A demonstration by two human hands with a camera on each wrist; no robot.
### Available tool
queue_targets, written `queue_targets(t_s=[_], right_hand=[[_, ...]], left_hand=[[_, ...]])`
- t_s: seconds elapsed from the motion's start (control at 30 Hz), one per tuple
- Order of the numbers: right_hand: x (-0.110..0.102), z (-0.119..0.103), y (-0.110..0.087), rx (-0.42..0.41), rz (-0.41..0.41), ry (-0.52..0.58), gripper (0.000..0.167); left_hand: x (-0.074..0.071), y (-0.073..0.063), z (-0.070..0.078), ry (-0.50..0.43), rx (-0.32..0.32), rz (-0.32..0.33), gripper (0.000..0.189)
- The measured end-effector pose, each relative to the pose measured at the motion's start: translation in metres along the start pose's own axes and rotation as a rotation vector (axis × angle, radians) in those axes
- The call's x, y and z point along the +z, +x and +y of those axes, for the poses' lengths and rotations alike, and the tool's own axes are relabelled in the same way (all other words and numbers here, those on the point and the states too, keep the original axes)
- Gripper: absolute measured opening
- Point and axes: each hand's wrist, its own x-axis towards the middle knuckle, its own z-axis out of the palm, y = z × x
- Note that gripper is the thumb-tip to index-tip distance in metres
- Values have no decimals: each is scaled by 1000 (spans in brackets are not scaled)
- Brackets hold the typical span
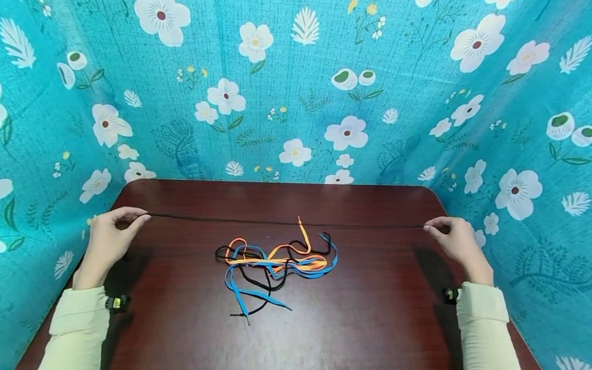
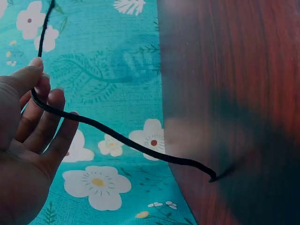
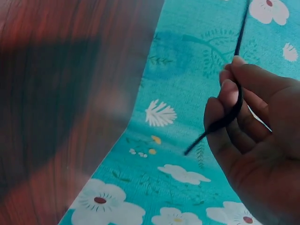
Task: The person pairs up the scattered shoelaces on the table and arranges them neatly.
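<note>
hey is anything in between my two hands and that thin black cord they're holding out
Nothing visible: your left hand and right hand both pinch the thin black cord directly. The tangle of orange, blue and black laces lies apart from both hands.

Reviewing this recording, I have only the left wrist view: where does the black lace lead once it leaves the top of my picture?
Observer: To the right hand, which pinches the black lace.
Reviewer: Is anything else on the table?
Observer: Yes, a loose tangle of orange, blue and black laces.
Reviewer: Does the lace stop right at that far grip?
Observer: No, the right wrist view shows a short tail beyond it.
</note>
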Motion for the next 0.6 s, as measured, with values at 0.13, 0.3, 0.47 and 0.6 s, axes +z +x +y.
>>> queue_targets(t_s=[0.13,0.3,0.47,0.6], right_hand=[[-4,5,-1,41,15,-20,34],[-8,12,-2,35,27,-40,31],[-12,20,-5,40,-27,-40,29],[-15,24,-6,62,-24,-42,29]], left_hand=[[0,1,-6,6,11,11,20],[-1,2,-11,31,45,3,19],[-2,3,-15,75,31,-21,18],[-4,5,-19,130,0,-20,20]])
